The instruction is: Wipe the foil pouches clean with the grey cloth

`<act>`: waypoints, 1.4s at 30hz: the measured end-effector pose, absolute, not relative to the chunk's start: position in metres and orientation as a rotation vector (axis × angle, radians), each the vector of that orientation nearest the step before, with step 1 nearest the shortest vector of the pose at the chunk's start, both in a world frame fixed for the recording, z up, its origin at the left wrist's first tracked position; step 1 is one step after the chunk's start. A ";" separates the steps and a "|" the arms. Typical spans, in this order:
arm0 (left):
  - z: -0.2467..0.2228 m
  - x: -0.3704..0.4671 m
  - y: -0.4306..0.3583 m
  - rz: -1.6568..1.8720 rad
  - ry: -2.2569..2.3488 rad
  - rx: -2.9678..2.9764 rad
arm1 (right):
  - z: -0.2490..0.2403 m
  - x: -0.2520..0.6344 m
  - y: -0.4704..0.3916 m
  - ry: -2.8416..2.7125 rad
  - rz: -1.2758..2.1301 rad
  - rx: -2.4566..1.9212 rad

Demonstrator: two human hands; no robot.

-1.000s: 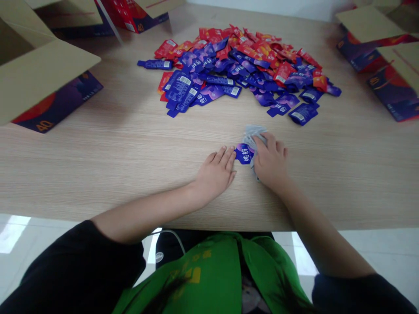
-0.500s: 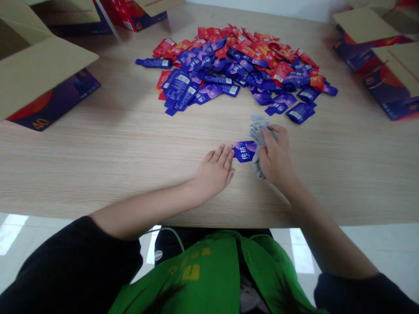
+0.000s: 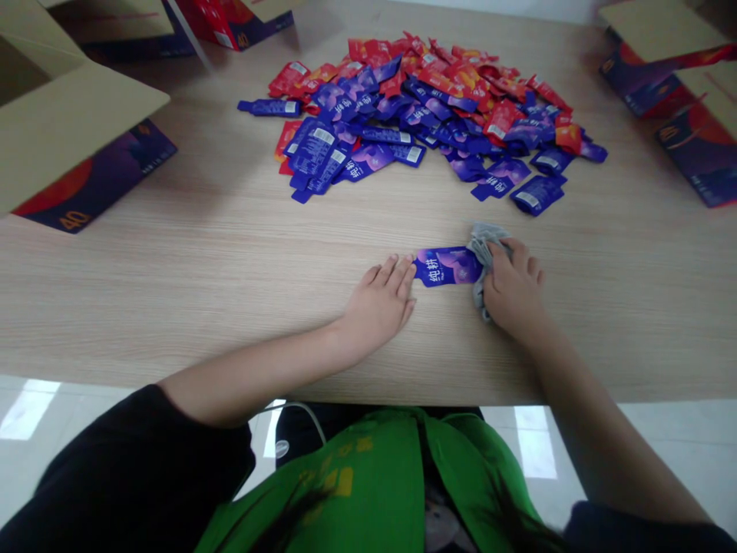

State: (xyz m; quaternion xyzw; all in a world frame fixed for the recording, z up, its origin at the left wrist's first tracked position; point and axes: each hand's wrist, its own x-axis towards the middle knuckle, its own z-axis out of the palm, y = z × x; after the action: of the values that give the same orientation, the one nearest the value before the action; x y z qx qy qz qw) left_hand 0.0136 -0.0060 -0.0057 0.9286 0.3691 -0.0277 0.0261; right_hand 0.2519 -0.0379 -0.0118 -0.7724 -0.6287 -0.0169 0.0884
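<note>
A purple pouch (image 3: 447, 266) with white lettering lies flat on the wooden table (image 3: 230, 276), its narrow spout end to the left. The outstretched fingers of my left hand (image 3: 383, 299) press on that spout end. My right hand (image 3: 515, 288) grips a crumpled grey cloth (image 3: 482, 253), which touches the pouch's right end and covers its edge. Beyond my hands spreads a heap of purple pouches (image 3: 314, 153) and red pouches (image 3: 454, 77), overlapping each other.
Open cardboard boxes stand around the table: a large printed box (image 3: 109, 165) at the left, a red box (image 3: 230, 23) behind it, and further boxes (image 3: 696, 153) at the right. The table's front edge (image 3: 403, 399) runs just before my body.
My right hand has slid the cloth rightward along the pouch, uncovering more of its printed face. My left hand stays on the spout end.
</note>
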 end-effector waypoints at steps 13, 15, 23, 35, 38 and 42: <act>-0.007 0.013 -0.006 -0.051 1.162 2.910 | 0.003 0.216 -0.031 -1.986 -0.009 -1.838; -0.007 0.013 -0.006 -0.047 1.154 2.904 | 0.003 0.196 -0.034 -2.111 0.040 -1.878; -0.008 0.013 -0.006 -0.060 1.151 2.879 | -0.006 0.214 -0.054 -2.202 -0.063 -2.039; -0.006 0.015 -0.006 -0.130 1.166 2.880 | 0.004 0.278 -0.057 -1.947 0.073 -1.956; -0.007 0.015 -0.006 -0.084 1.166 2.885 | 0.009 0.253 -0.056 -2.002 0.109 -1.775; -0.006 0.014 -0.006 -0.103 1.165 2.865 | 0.006 0.224 -0.057 -2.233 0.161 -1.727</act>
State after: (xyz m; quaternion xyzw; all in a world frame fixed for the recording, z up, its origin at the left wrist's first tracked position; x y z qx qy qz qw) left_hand 0.0142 -0.0061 -0.0057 0.9255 0.3764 -0.0333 0.0237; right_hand 0.2243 -0.0571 0.0059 -0.6034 -0.7799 0.0562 0.1564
